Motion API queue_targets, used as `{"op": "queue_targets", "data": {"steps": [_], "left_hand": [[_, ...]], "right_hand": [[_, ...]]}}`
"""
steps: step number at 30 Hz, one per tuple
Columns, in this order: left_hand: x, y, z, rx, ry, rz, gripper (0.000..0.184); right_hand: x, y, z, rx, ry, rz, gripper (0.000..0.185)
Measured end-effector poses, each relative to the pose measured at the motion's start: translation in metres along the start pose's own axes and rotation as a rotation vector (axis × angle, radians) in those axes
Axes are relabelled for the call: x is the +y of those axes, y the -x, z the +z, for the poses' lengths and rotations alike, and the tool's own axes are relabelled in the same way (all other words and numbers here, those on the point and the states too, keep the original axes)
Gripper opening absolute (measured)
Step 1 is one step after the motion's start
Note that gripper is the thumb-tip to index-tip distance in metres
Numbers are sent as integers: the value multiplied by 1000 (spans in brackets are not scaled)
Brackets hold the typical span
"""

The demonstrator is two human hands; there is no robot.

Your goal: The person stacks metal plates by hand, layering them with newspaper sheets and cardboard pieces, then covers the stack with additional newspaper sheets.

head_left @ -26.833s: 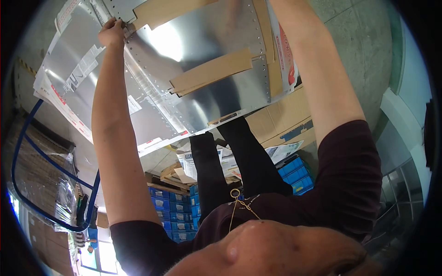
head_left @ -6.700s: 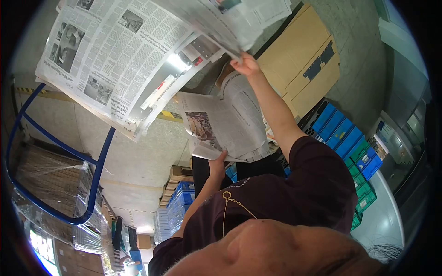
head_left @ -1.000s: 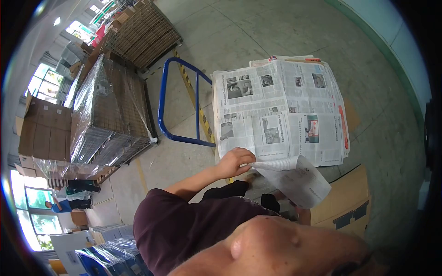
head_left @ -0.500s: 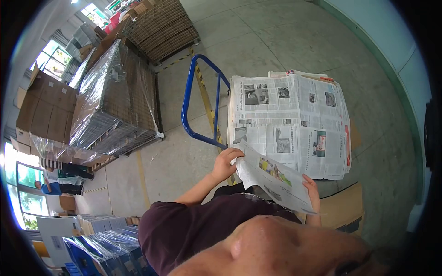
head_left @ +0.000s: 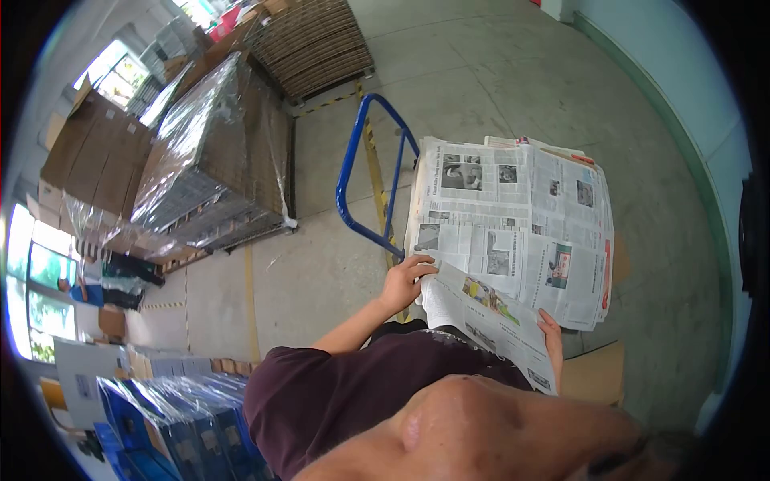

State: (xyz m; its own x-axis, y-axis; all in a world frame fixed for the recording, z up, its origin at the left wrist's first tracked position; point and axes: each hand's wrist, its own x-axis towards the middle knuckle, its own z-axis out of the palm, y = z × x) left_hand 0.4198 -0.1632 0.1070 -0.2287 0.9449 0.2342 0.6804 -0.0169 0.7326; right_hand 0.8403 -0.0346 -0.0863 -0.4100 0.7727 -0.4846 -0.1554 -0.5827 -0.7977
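Between my hands a newspaper sheet (head_left: 493, 319) with a colour photo is held slanted in front of my chest. My left hand (head_left: 407, 282) pinches its upper left corner, near the edge of the stack. On the sheet's right edge, the fingers of my right hand (head_left: 552, 330) are closed; the thumb is hidden behind the paper. Just beyond lies a thick stack of newspapers (head_left: 489, 210), its top pages spread flat and printed with text and small photos. The held sheet covers part of the stack's near edge.
A blue tubular cart handle (head_left: 346, 172) rises left of the stack. Cardboard (head_left: 597, 370) lies at the near right. Film-wrapped pallet boxes (head_left: 216, 160) and blue crates (head_left: 188, 425) stand to the left. Two people (head_left: 104, 295) are far left. A wall (head_left: 682, 80) runs along the right.
The view has shifted, so the stack and cart handle appear further right and lower. The held sheet has tilted, and its lower right corner hangs further down. Both hands keep their hold.
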Motion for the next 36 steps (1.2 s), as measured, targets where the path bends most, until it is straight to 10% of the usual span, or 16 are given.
{"op": "queue_targets", "data": {"steps": [13,22,31,36], "left_hand": [[30,88,13,554,127,-177,17],[23,104,10,550,220,-215,18],[-78,15,32,-75,460,-302,12],[-123,-47,103,-667,236,-48,11]], "right_hand": [[-89,-92,35,-456,551,-84,52],[-110,-102,45,-450,547,-130,51],[-25,36,33,192,-38,-166,51],[202,144,-77,725,-14,-293,50]]}}
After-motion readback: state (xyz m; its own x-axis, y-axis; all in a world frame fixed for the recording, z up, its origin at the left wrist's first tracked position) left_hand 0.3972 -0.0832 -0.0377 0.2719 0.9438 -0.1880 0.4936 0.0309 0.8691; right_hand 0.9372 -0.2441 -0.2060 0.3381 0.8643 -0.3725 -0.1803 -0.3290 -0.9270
